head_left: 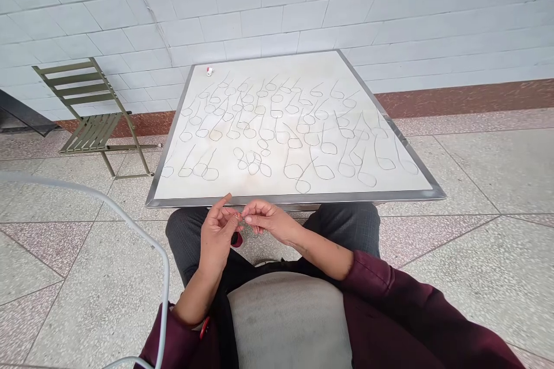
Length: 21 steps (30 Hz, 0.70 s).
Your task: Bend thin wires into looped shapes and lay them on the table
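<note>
Just in front of the table's near edge, my left hand [219, 233] pinches a thin dark wire [235, 211] between thumb and fingers, with one finger raised. My right hand [269, 221] meets it from the right, its thumb and forefinger closed on the same wire. The fingertips almost touch, and the fingers cover most of the wire. Beyond my hands, several looped wires [303, 186] with straight tails lie spread over the white table [194, 189]. A small cluster of rounded wire loops [255, 164] lies near the middle front.
A small red and white object [210, 71] sits at the table's far left corner. Left of the table stands a green slatted folding chair [97, 109]. A pale cable [164, 265] curves past my left arm. The tiled wall [281, 17] rises behind the table.
</note>
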Tool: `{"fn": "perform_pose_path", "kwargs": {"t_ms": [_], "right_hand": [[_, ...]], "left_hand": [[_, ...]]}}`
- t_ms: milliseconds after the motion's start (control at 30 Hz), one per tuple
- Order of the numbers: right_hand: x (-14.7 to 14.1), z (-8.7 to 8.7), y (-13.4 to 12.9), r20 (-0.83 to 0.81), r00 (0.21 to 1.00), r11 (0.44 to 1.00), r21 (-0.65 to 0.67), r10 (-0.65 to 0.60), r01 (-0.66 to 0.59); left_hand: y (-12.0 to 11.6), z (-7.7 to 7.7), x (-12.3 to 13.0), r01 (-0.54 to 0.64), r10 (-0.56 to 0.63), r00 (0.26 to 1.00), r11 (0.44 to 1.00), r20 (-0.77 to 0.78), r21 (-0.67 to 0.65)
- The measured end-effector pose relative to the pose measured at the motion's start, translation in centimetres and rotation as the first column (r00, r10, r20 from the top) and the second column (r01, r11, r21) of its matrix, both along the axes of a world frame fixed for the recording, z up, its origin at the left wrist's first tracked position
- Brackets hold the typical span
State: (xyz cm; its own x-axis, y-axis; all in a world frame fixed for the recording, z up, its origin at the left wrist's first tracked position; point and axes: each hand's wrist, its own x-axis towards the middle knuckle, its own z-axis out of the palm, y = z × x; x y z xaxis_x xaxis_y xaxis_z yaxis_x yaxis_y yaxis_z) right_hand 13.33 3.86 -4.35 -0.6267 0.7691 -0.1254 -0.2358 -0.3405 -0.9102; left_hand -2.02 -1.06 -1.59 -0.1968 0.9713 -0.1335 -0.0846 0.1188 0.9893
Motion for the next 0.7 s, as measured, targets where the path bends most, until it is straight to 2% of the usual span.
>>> {"fn": "perform_pose_path", "kwargs": {"t_ms": [167,400,600,700], "right_hand": [[-0.1,-0.32,0.01,0.033,0.999,0.997,0.07,-0.027,0.024],[-0.28,-0.85,-0.02,0.077,0.984,0.95,0.28,-0.163,0.135],[-0.24,-0.67,0.03,0.166,0.984,0.98,0.198,-0.064,0.03],[-0.31,-0.7,0.04,0.143,0.988,0.984,0.178,-0.057,0.031]], "left_hand": [[-0.3,0.43,-0.21,-0.01,0.011,1.0,0.996,-0.004,0.087],[-0.12,0.42,-0.16,-0.093,0.091,0.995,0.994,0.03,0.065],[0.22,-0.22,-0.37,-0.119,0.115,0.992,0.99,0.053,0.079],[0.24,-0.31,-0.44,-0.106,0.102,0.993,0.991,0.056,0.081]]}}
